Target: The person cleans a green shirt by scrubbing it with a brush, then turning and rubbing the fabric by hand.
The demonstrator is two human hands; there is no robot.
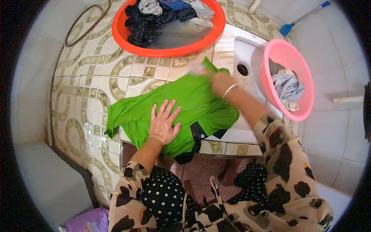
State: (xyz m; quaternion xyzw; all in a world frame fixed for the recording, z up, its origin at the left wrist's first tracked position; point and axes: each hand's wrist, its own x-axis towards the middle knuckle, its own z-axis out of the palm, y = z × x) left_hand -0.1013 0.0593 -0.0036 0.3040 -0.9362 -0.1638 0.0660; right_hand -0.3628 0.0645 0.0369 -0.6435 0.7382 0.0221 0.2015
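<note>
Dark-blotched cream sleeves (290, 170), silvery bangle (229, 90), black white-dotted legwear (163, 193)

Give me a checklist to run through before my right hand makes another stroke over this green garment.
1. Left hand flat on the green garment: ok.
2. Right hand gripping a tool securely: cannot tell; motion blur hides what it holds.
3. Garment wholly on the surface: not ok; its black trim hangs past the tiled edge.
4. Drain hole uncovered by cloth: ok.
5. Red basin holding water: ok; cloudy, with clothes in it.
6. Garment clean: cannot tell.
</note>
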